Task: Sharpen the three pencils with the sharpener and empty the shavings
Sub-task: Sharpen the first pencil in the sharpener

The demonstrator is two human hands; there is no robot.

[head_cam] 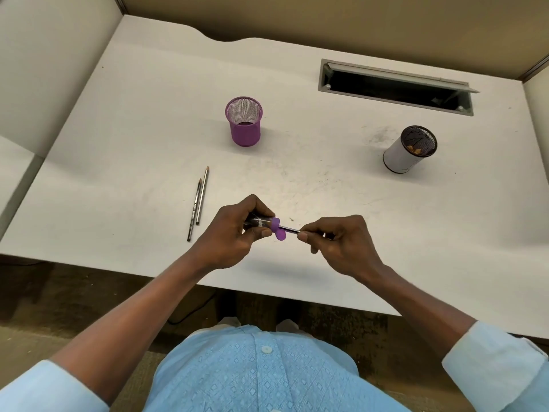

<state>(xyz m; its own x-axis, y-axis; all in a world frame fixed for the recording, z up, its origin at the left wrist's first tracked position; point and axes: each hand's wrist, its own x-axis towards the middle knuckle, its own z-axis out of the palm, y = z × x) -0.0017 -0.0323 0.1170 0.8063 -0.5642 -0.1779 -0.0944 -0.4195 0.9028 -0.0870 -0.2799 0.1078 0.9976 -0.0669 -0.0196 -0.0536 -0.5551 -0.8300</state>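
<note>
My left hand grips a sharpener with a clear dark barrel and a purple cap, held sideways above the desk's front part. My right hand pinches a pencil whose tip sits inside the sharpener's purple end; most of its shaft is hidden in my fingers. Two more pencils lie side by side on the white desk to the left of my hands, tips pointing away from me.
A purple mesh cup stands at the desk's middle back. A white cylindrical container with shavings inside stands at the right. A grey cable slot is open at the back right. Beige partition walls enclose the desk.
</note>
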